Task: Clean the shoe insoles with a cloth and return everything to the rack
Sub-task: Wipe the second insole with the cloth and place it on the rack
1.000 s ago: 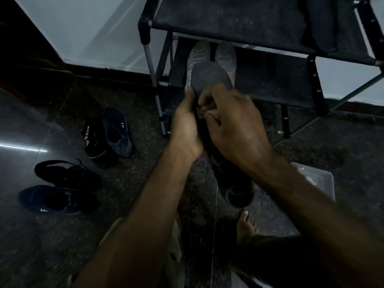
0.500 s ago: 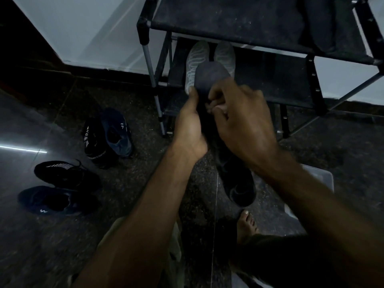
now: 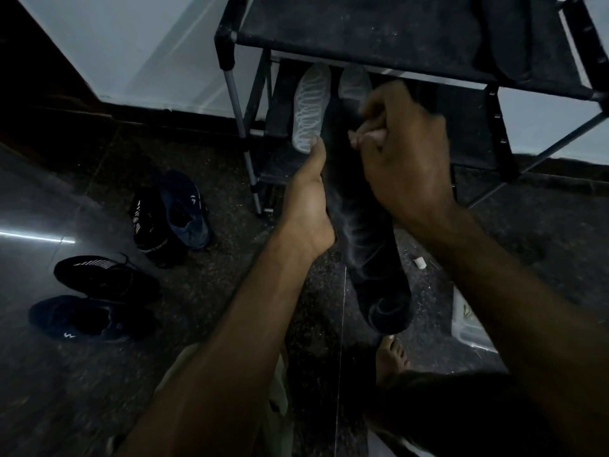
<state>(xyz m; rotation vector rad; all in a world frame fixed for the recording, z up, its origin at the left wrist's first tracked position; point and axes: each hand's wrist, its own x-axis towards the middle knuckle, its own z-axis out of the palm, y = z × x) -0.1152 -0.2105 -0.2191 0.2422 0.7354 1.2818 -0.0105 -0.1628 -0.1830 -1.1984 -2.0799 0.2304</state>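
My left hand [image 3: 309,206] grips the left edge of a long dark insole [image 3: 362,232], which is held upright with its heel toward me. My right hand [image 3: 402,153] sits over the insole's toe end, hiding it. Its fingers are bunched and pinch what looks like a small dark cloth, too dim to make out. Behind stands the black shoe rack [image 3: 362,24]. Two pale insoles [image 3: 311,110] lie on its lower shelf, and a dark insole [image 3: 514,37] lies on the top shelf at the right.
Two pairs of dark shoes stand on the dark stone floor at the left [image 3: 184,209] [image 3: 82,319]. A clear plastic container [image 3: 468,324] is at the right, partly behind my forearm. A small white scrap [image 3: 420,262] lies near it. My bare foot [image 3: 392,357] is below the insole.
My right hand has slid up the insole from its middle to the toe end, which it now covers. My left hand keeps its grip.
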